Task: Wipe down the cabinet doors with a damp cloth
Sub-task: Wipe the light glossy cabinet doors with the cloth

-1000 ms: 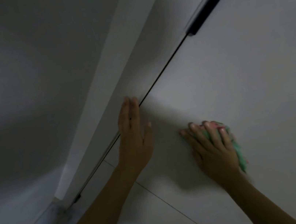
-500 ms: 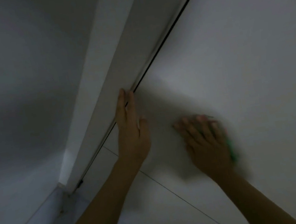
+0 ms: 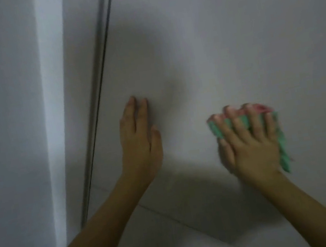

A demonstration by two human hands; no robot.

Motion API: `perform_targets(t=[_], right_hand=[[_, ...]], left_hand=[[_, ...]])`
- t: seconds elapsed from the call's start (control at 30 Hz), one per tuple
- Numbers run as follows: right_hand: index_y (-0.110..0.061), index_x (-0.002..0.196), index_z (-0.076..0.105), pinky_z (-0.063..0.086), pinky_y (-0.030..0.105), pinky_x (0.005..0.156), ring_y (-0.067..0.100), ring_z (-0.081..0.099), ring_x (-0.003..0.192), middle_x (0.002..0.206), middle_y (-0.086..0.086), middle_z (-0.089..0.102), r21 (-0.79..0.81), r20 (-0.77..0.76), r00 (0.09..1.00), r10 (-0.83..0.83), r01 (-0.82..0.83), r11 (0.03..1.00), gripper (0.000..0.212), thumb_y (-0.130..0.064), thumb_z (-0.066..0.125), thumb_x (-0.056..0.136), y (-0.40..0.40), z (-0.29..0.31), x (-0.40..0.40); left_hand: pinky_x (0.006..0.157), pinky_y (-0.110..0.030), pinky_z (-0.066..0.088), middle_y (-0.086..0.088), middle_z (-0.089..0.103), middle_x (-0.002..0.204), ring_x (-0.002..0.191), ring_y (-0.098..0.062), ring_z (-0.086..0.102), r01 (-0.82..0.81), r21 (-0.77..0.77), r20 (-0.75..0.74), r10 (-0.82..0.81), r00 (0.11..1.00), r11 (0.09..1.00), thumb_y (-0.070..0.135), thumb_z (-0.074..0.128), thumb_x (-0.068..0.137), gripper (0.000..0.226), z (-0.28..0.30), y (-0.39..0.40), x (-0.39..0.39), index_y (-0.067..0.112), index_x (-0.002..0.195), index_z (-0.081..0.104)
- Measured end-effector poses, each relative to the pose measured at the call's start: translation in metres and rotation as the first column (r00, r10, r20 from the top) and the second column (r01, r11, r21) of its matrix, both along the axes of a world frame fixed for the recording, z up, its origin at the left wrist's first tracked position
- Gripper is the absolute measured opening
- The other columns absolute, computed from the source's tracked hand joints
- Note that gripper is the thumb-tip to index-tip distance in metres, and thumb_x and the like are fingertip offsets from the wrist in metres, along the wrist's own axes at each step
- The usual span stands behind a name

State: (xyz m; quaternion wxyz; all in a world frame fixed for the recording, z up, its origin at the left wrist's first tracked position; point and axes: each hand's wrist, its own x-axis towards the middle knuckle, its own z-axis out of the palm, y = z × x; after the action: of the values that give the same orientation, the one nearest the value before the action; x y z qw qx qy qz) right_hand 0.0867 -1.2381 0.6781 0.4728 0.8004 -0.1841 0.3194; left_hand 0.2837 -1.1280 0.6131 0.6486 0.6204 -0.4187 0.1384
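Crumpled green-and-pink damp cloth (image 3: 280, 137) pressed to flat white cabinet door (image 3: 231, 49) under right hand (image 3: 249, 142), fingers curled over it. Left hand (image 3: 140, 145) flat, fingers straight, near door's dark left seam (image 3: 100, 103). Broad bare panel above and right. No legible writing.

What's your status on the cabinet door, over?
Left hand flat on the cabinet door, fingers straight. Right hand presses the green cloth to the door. Nothing in the way.
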Motion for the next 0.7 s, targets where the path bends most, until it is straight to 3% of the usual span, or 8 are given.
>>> perform_targets(t=[0.1, 0.13, 0.23, 0.3, 0.43, 0.57, 0.63, 0.7], right_hand=[[-0.022, 0.147, 0.036, 0.004, 0.05, 0.118, 0.033, 0.014, 0.145, 0.152, 0.004, 0.028, -0.008, 0.37, 0.929, -0.024, 0.029, 1.0, 0.052, -0.031, 0.042, 0.096, 0.001, 0.01, 0.03], [-0.022, 0.146, 0.035, 0.002, 0.051, 0.118, 0.034, 0.017, 0.143, 0.152, 0.003, 0.027, 0.033, 0.41, 0.912, -0.014, 0.0, 0.999, 0.053, -0.032, 0.042, 0.095, 0.008, 0.004, 0.055], [-0.025, 0.143, 0.042, 0.005, 0.047, 0.119, 0.031, 0.025, 0.141, 0.151, 0.001, 0.037, -0.015, 0.143, 0.983, 0.113, -0.112, 0.994, 0.054, -0.033, 0.049, 0.09, 0.016, -0.039, 0.096], [-0.025, 0.143, 0.044, 0.011, 0.046, 0.119, 0.027, 0.028, 0.141, 0.151, 0.0, 0.036, -0.09, -0.041, 0.994, 0.099, -0.103, 0.991, 0.05, -0.034, 0.044, 0.094, 0.006, -0.049, 0.068], [-0.026, 0.148, 0.028, 0.008, 0.044, 0.119, 0.029, 0.022, 0.144, 0.153, -0.001, 0.022, -0.068, 0.193, 0.981, -0.019, 0.033, 0.997, 0.052, -0.036, 0.028, 0.097, -0.012, -0.014, -0.003], [-0.026, 0.151, 0.021, -0.002, 0.039, 0.119, 0.028, 0.01, 0.147, 0.158, 0.001, 0.019, -0.032, 0.573, 0.819, -0.032, 0.062, 0.998, 0.055, -0.038, 0.02, 0.098, -0.01, -0.023, 0.026], [-0.024, 0.151, 0.025, 0.002, 0.044, 0.119, 0.03, 0.013, 0.146, 0.157, 0.003, 0.022, -0.052, 0.531, 0.847, 0.003, 0.029, 0.998, 0.056, -0.036, 0.023, 0.096, -0.004, -0.064, 0.053], [-0.026, 0.149, 0.028, 0.007, 0.047, 0.119, 0.028, 0.015, 0.146, 0.156, 0.0, 0.025, -0.126, 0.284, 0.958, 0.025, 0.011, 0.992, 0.054, -0.037, 0.024, 0.097, -0.001, -0.122, 0.055]], left_hand=[[0.118, -0.03, 0.013, -0.006, 0.023, 0.15, 0.141, -0.022, 0.021, 0.033, -0.087, 0.084, -0.026, 0.996, 0.996, 0.029, 0.032, 0.094, 0.055, -0.002, -0.01, 0.006, 0.005, 0.144, 0.035], [0.118, -0.028, 0.014, -0.011, 0.027, 0.149, 0.139, -0.024, 0.024, 0.029, -0.116, 0.094, -0.018, 0.995, 0.993, 0.028, 0.033, 0.094, 0.054, -0.004, -0.012, 0.01, 0.003, 0.142, 0.039], [0.111, -0.036, 0.023, -0.026, 0.038, 0.143, 0.132, -0.031, 0.032, -0.045, -0.199, 0.186, 0.082, 0.979, 0.979, 0.026, 0.036, 0.091, 0.052, -0.009, -0.024, 0.022, 0.001, 0.135, 0.048], [0.109, -0.044, 0.026, -0.026, 0.039, 0.144, 0.131, -0.033, 0.034, -0.057, -0.194, 0.224, 0.101, 0.969, 0.979, 0.029, 0.035, 0.088, 0.056, -0.017, -0.028, 0.019, 0.003, 0.135, 0.05], [0.116, -0.042, 0.007, -0.01, 0.024, 0.156, 0.143, -0.025, 0.017, -0.026, -0.152, 0.197, 0.056, 0.979, 0.988, 0.041, 0.029, 0.086, 0.065, -0.02, -0.03, 0.005, 0.015, 0.145, 0.039], [0.115, -0.033, -0.004, -0.004, 0.013, 0.16, 0.146, -0.018, 0.007, -0.049, -0.163, 0.281, 0.094, 0.955, 0.985, 0.039, 0.027, 0.084, 0.068, -0.035, -0.034, 0.004, 0.02, 0.149, 0.03], [0.116, -0.035, -0.001, -0.006, 0.014, 0.159, 0.146, -0.02, 0.009, -0.082, -0.151, 0.304, 0.125, 0.945, 0.985, 0.041, 0.025, 0.083, 0.07, -0.044, -0.035, 0.005, 0.021, 0.149, 0.029], [0.116, -0.037, 0.001, -0.007, 0.014, 0.159, 0.146, -0.021, 0.01, -0.13, -0.146, 0.353, 0.174, 0.919, 0.981, 0.043, 0.023, 0.083, 0.071, -0.062, -0.037, 0.005, 0.021, 0.15, 0.028]])
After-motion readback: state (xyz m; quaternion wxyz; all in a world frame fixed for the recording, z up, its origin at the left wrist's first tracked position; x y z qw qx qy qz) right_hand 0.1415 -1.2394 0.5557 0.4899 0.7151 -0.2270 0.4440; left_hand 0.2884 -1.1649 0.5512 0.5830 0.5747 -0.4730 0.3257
